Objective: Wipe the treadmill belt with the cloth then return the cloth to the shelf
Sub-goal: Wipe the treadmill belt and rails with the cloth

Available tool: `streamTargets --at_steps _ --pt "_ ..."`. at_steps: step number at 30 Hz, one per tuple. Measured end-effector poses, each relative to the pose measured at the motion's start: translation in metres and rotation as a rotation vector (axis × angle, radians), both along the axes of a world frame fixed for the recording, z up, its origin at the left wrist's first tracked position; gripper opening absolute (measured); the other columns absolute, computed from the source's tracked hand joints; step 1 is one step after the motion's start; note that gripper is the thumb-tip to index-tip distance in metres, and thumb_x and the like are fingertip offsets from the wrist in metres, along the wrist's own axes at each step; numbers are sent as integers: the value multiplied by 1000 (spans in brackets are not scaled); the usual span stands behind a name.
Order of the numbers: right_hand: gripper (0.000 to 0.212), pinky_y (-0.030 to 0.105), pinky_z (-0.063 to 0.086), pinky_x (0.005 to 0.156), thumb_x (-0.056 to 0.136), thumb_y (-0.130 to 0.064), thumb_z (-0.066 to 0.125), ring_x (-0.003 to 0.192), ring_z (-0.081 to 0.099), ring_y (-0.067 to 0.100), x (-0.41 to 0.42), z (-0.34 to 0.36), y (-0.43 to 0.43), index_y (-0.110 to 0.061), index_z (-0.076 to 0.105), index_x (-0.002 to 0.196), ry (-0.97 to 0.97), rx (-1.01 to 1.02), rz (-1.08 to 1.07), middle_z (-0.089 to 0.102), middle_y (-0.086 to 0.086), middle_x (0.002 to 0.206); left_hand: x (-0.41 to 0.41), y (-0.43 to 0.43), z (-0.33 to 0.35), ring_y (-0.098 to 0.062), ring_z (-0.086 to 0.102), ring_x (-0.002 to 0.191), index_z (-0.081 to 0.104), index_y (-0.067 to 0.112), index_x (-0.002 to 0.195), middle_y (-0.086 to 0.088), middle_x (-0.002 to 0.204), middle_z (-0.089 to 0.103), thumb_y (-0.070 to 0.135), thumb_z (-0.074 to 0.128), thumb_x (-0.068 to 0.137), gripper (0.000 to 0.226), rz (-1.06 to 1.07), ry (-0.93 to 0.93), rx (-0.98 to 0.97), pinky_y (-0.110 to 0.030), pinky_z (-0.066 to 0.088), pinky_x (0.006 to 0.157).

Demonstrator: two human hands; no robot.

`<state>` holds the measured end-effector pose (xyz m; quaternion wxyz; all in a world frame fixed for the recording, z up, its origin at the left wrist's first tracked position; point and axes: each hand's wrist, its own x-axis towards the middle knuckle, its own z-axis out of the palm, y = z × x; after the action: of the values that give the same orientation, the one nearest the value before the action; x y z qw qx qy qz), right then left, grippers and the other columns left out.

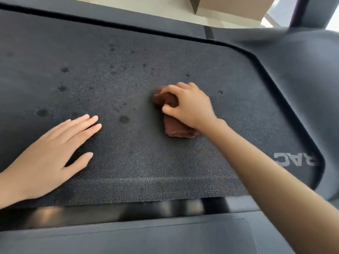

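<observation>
The dark textured treadmill belt [128, 74] fills most of the view and carries several darker wet-looking spots. A brown cloth [174, 126] lies bunched on the belt right of centre. My right hand [189, 105] presses down on it, fingers curled around its upper part, so only its edges show. My left hand [53, 154] rests flat on the belt at the lower left, fingers spread, holding nothing. No shelf is in view.
The grey motor cover [302, 88] with white lettering curves along the right. A black side rail [128, 233] runs along the near edge and another along the far edge. A cardboard box [229, 6] stands on pale floor beyond the treadmill.
</observation>
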<state>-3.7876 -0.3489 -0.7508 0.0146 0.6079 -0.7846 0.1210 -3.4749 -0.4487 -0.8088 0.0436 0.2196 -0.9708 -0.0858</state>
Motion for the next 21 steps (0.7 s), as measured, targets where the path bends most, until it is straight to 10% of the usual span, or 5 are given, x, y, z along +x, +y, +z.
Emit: streamTargets --at_steps 8,21 --pt "34 36 39 76 77 -41 62 95 50 33 -35 -10 36 -22 65 105 69 -90 -145 60 6 101 -5 18 21 -13 18 142 35 14 143 1 153 27 55 14 95 67 12 44 -28 -30 10 116" --pt "39 39 41 87 82 -41 57 105 46 26 37 -6 -59 -26 59 118 -25 -11 398 55 2 110 -7 22 30 -9 15 143 34 17 143 4 153 26 38 27 92 56 51 46 51 -25 7 117"
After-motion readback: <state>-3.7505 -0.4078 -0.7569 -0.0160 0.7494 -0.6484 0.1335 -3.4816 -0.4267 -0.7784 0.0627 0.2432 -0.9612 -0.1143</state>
